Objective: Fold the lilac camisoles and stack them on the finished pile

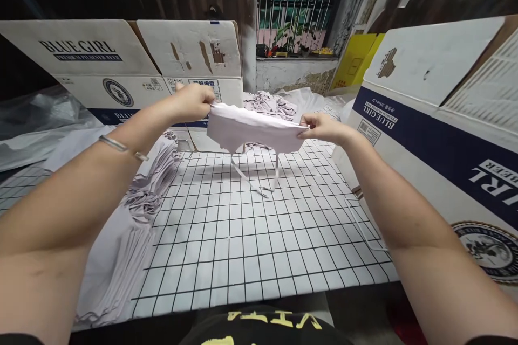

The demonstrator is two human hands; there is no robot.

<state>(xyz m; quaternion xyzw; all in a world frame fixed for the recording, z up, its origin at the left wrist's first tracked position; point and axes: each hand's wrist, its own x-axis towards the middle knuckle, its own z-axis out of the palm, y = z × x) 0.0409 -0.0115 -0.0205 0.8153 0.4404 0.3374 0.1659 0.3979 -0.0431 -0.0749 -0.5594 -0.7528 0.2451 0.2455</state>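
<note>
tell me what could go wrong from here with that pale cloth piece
Its two ties hang loose, so they could tangle or snag. The left hand and right hand grip the pale cloth piece near its upper corners, so it might sag or drop if one slips. The folded stack appears close to the left forearm and looks uneven, so a bump might disturb it.

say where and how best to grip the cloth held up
The cloth is probably best pinched at both ends of its top edge, from left and right, where the left hand and right hand hold it: that edge runs nearly straight, while the lower side has a cutout and dangling straps.
</note>
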